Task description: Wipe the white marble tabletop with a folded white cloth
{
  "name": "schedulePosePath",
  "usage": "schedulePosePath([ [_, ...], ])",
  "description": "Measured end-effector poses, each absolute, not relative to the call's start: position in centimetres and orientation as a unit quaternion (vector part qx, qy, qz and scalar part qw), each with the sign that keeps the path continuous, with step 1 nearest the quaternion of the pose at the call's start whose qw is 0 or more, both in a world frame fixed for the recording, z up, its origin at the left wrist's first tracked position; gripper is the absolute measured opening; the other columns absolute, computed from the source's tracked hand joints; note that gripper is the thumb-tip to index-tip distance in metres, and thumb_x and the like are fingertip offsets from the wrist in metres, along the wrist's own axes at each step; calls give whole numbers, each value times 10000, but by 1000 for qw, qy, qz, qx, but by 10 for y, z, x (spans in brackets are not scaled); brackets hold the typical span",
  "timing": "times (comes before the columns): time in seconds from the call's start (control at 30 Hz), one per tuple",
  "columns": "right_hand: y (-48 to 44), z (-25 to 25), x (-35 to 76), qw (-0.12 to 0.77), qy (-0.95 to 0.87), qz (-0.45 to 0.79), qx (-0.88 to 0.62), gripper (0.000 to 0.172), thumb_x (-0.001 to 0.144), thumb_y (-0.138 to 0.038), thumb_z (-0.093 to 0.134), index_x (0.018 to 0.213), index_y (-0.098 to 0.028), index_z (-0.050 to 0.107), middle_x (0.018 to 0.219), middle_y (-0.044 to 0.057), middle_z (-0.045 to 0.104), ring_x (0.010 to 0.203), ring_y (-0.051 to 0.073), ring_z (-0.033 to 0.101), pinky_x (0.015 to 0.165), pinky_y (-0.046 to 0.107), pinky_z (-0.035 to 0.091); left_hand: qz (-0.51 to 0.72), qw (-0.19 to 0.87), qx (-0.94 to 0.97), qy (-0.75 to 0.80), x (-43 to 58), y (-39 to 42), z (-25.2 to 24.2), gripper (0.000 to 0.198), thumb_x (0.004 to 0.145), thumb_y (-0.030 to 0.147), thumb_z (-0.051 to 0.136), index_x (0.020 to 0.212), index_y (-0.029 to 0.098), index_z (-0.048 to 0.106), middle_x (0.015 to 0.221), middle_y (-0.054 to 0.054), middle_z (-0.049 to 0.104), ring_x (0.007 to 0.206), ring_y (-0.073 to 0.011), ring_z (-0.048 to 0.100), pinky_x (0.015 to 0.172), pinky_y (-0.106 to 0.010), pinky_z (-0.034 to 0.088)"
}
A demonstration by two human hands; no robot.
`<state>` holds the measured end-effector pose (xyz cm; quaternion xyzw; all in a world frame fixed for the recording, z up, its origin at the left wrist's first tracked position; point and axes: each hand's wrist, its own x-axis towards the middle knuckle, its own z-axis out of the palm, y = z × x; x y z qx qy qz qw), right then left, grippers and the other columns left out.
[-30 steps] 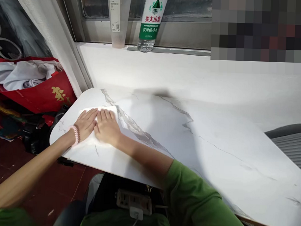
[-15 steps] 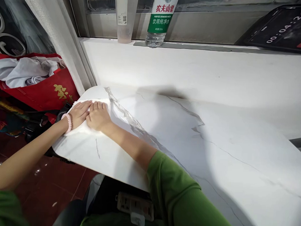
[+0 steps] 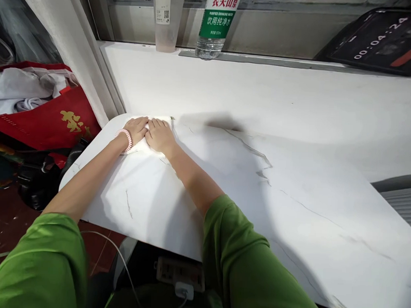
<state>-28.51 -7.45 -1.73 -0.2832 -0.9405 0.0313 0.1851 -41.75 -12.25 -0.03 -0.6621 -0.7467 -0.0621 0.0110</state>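
Observation:
A white cloth [image 3: 141, 147] lies spread at the far left part of the white marble-patterned tabletop [image 3: 291, 211]. Flat on top of it rests my left hand [image 3: 136, 128], fingers stretched out, with a pink coil band around the wrist. Close beside it, my right hand [image 3: 159, 135] also presses down on the cloth, its fingers laid forward. The two hands touch or nearly touch at the thumbs. Much of the cloth is hidden under them.
Behind the table, a water bottle [image 3: 215, 26], a translucent cup [image 3: 167, 27] and a phone with a timer [image 3: 381, 41] stand on the ledge. A red bag [image 3: 48, 121] of cloth hangs left. Below the front edge is a power strip [image 3: 179, 272].
Both hands have slid the cloth away from the table's left edge, to the right and toward the back wall. The view has shifted slightly.

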Motion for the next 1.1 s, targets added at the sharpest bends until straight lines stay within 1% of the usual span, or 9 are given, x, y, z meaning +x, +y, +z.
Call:
schedulePosePath([
  [0.17, -94, -18, -253, 178, -944, 37, -274, 534, 948, -214, 308, 1404, 34, 435, 1481, 222, 452, 1373, 316, 395, 1150, 491, 250, -61, -5, -665, -744, -384, -151, 0, 535, 957, 221, 296, 1475, 115, 376, 1566, -105, 355, 1457, -215, 290, 1205, -405, 169],
  [0.27, -115, -15, -224, 160, -949, 39, -268, 550, 946, -221, 316, 1409, 56, 426, 1493, 227, 433, 1391, 321, 376, 1168, 477, 233, -62, -11, -669, -741, -356, -175, 1, 540, 961, 221, 277, 1483, 114, 361, 1573, -105, 342, 1467, -221, 270, 1210, -435, 158],
  [0.47, -198, -10, -138, 168, -960, 29, -221, 566, 940, -229, 294, 1394, 76, 441, 1473, 255, 446, 1388, 341, 382, 1159, 531, 263, -24, -19, -676, -736, -272, -263, 8, 585, 973, 271, 233, 1510, 51, 298, 1585, -139, 305, 1480, -253, 238, 1224, -466, 154],
  [0.57, -234, -10, -102, 160, -963, 35, -212, 582, 930, -236, 298, 1402, 71, 442, 1486, 252, 428, 1413, 329, 351, 1176, 522, 255, -32, -25, -702, -711, -240, -300, 9, 603, 971, 301, 230, 1498, 26, 329, 1565, -165, 338, 1477, -274, 246, 1234, -479, 128],
  [0.63, -241, -11, -92, 152, -963, 40, -219, 594, 911, -237, 318, 1407, 65, 443, 1485, 251, 430, 1413, 327, 353, 1173, 523, 267, -46, -26, -718, -695, -232, -307, 8, 605, 959, 297, 249, 1485, 16, 353, 1555, -176, 351, 1476, -277, 249, 1237, -484, 103],
  [0.73, -224, -14, -98, 160, -960, 42, -225, 594, 898, -230, 322, 1404, 54, 452, 1476, 246, 447, 1396, 334, 375, 1156, 537, 281, -56, -28, -717, -694, -239, -288, 5, 598, 945, 273, 273, 1480, 19, 358, 1555, -174, 351, 1473, -273, 256, 1233, -485, 119],
  [0.9, -147, -15, -137, 153, -956, 31, -246, 577, 908, -211, 318, 1394, 76, 437, 1466, 248, 458, 1367, 334, 400, 1147, 494, 266, -54, -27, -695, -717, -270, -206, 1, 571, 938, 202, 284, 1472, 9, 345, 1555, -177, 351, 1464, -265, 274, 1221, -464, 137],
  [1.0, -100, -14, -158, 143, -949, 28, -281, 551, 910, -175, 298, 1387, 63, 439, 1447, 240, 478, 1338, 317, 423, 1132, 441, 269, -75, -17, -694, -716, -287, -149, 0, 535, 936, 175, 298, 1451, 55, 380, 1546, -156, 376, 1450, -251, 302, 1207, -451, 166],
  [1.1, -69, -16, -172, 156, -931, 24, -328, 527, 916, -156, 272, 1367, 49, 450, 1418, 241, 500, 1320, 317, 427, 1114, 436, 268, -81, -17, -702, -707, -299, -107, -1, 496, 930, 163, 319, 1404, 74, 439, 1514, -151, 425, 1416, -244, 362, 1190, -433, 200],
])
